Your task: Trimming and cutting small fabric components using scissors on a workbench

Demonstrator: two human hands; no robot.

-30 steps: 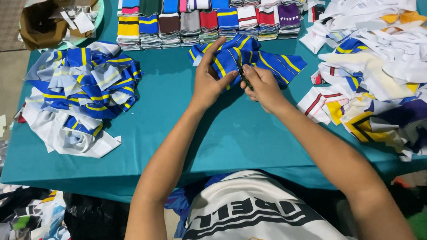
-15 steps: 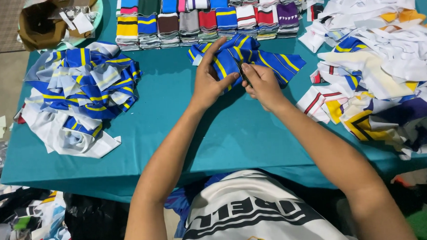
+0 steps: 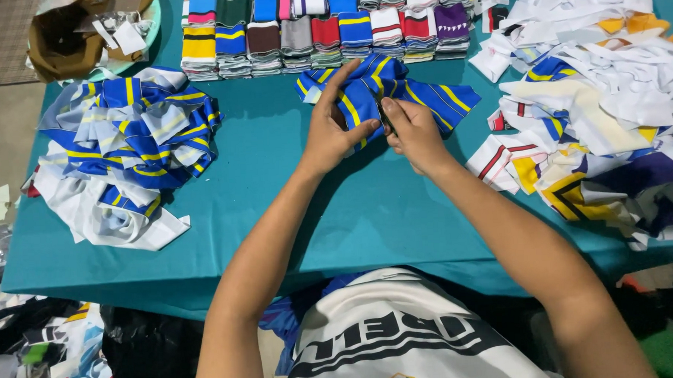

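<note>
A blue fabric piece with yellow and white stripes (image 3: 415, 89) lies bunched at the middle back of the teal table (image 3: 277, 183). My left hand (image 3: 334, 126) grips its near left part, fingers spread over the cloth. My right hand (image 3: 413, 130) pinches the same fabric just to the right, fingertips meeting the left hand's. A small dark object shows between the two hands; I cannot tell what it is.
A heap of blue, yellow and white fabric (image 3: 122, 148) lies at the left. Neat stacks of folded striped pieces (image 3: 323, 25) line the back edge. A big pile of mostly white scraps (image 3: 602, 105) fills the right. A brown bag (image 3: 85, 34) sits back left.
Both hands have stayed on the blue striped fabric, shifting their fingers slightly over it. The piles have not moved.
</note>
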